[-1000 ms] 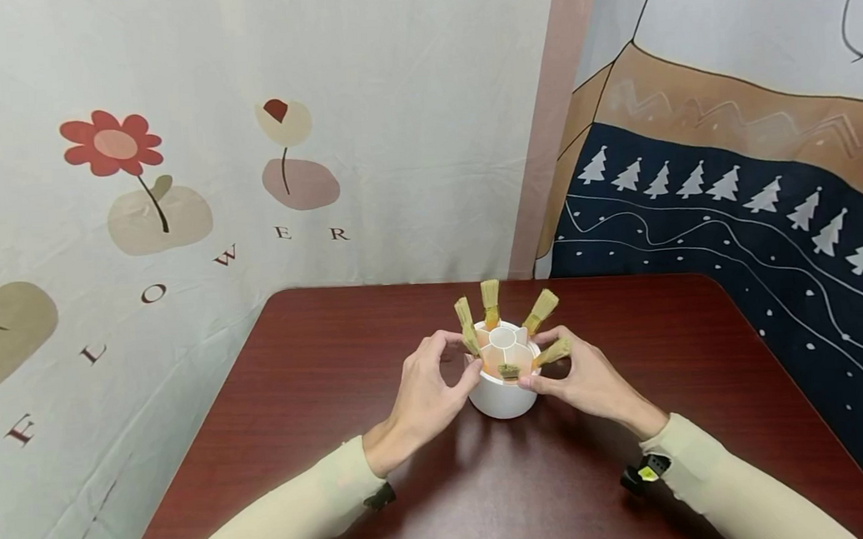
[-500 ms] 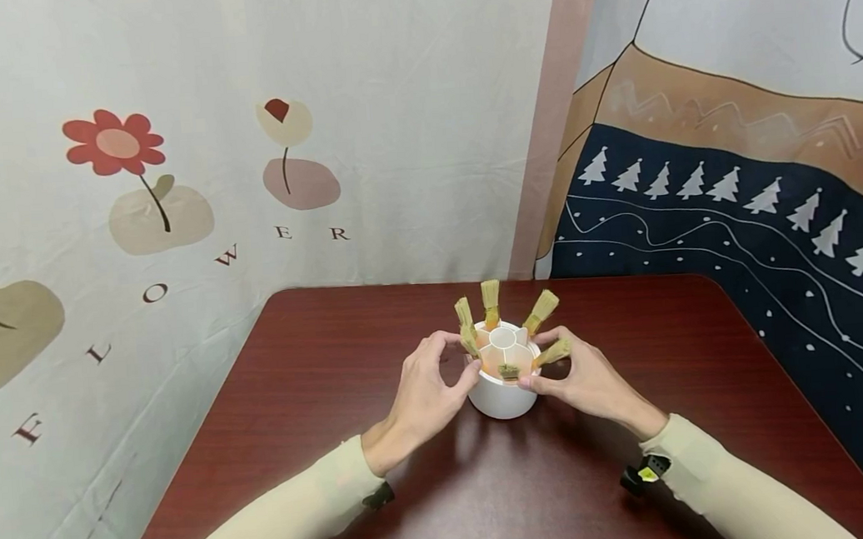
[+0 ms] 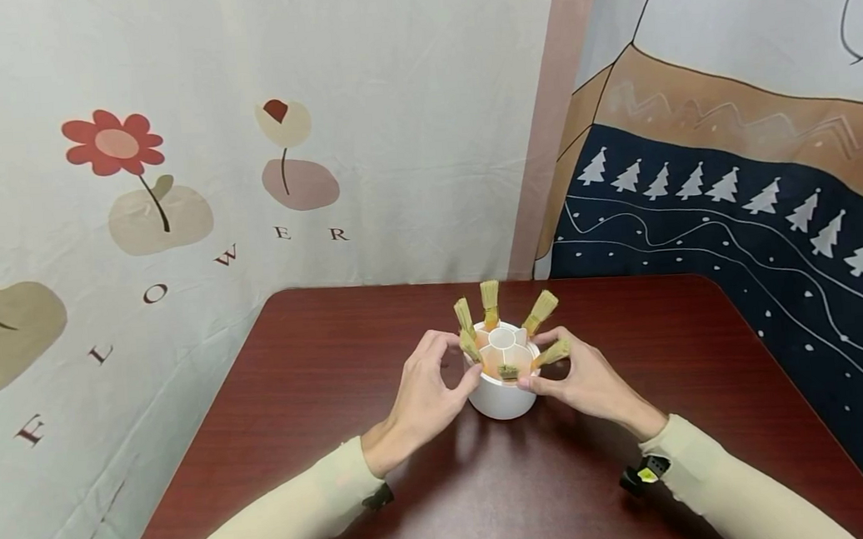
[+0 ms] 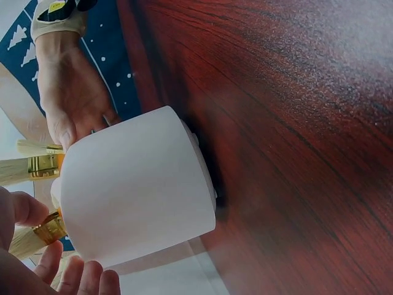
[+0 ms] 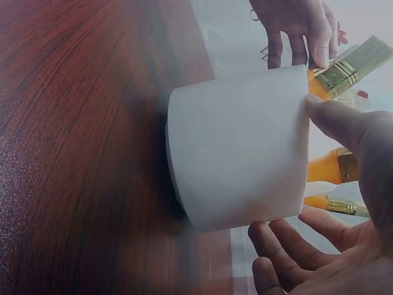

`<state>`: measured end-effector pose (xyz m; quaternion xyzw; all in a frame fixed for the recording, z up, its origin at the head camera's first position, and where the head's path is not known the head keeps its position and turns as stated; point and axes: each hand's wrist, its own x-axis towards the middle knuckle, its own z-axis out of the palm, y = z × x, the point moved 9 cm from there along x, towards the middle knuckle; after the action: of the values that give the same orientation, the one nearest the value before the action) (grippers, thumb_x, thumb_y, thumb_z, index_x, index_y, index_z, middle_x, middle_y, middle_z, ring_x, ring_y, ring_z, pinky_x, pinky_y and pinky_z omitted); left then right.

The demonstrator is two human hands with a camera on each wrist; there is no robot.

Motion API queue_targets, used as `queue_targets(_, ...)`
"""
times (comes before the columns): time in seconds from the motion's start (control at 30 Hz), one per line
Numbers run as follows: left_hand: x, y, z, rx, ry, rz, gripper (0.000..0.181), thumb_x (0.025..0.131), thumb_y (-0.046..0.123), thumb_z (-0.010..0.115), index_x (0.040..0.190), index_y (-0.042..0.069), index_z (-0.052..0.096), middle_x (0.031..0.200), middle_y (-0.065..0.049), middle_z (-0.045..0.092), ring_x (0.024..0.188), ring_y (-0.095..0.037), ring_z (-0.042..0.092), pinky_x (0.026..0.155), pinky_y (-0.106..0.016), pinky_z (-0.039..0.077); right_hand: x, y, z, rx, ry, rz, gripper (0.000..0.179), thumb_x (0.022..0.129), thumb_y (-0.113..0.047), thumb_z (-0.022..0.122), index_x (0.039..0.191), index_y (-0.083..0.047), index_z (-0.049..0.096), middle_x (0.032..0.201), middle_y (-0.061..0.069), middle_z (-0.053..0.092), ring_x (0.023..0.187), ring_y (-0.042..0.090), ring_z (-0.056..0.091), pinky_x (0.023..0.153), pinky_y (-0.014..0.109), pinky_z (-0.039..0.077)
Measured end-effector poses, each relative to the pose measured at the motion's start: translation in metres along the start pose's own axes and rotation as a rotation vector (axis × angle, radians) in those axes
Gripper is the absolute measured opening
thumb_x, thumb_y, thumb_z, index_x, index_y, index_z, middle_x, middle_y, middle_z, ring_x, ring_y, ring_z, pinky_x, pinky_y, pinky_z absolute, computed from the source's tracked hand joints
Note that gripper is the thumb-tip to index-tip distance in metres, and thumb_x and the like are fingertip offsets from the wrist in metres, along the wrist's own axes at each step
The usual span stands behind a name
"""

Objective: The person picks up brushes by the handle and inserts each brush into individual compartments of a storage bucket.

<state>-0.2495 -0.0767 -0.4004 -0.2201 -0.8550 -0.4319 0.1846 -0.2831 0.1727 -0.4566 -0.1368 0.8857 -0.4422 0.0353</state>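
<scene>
In the head view a white round brush holder (image 3: 503,402), with petal-shaped compartments around a central ring, stands on the table. Several paintbrushes (image 3: 541,310) with orange handles and pale bristles stick out of it, bristles up and leaning outward. My left hand (image 3: 426,384) holds the rim from the left, its thumb at the front and forefinger farther back, with one leaning paintbrush (image 4: 50,228) between them. Opposite it, my right hand (image 3: 591,375) holds the rim, thumb (image 5: 334,117) on the near edge and other fingers against the far side.
The dark red wooden table (image 3: 310,353) has rounded far corners. Right behind it hangs a pale curtain (image 3: 422,136) printed with flowers, with a navy tree-patterned cloth (image 3: 699,226) along the right. Each wrist carries a dark strapped device (image 3: 644,473).
The paintbrush by my left hand leans slightly farther left than before. Both hands stay at the holder's rim, and the holder keeps its place.
</scene>
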Motion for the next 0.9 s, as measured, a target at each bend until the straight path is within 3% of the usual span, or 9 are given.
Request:
queue_targets(0.67,-0.002,-0.003,-0.004,0.041,-0.017,0.015,0.043,0.097,0.017,0.091,0.134,0.006,0.07,0.128,-0.014,0.074,0.115,-0.029,0.075,0.095,-0.045,0.066,-0.003,0.001,-0.001,-0.013,0.028,-0.005,0.073,0.094,-0.049,0.099,0.15,-0.017,0.064,0.142,0.006,0.077,0.126,0.025,0.075,0.113,0.058,0.064)
queue_targets(0.9,-0.004,-0.014,-0.008,0.107,-0.071,-0.016,0.059,0.1,0.03,0.091,0.147,0.006,0.065,0.141,-0.014,0.071,0.13,-0.034,0.073,0.108,-0.051,0.064,-0.005,0.001,-0.001,-0.008,0.038,-0.018,0.078,0.094,-0.054,0.098,0.154,-0.019,0.063,0.152,0.005,0.073,0.133,0.026,0.073,0.117,0.06,0.062)
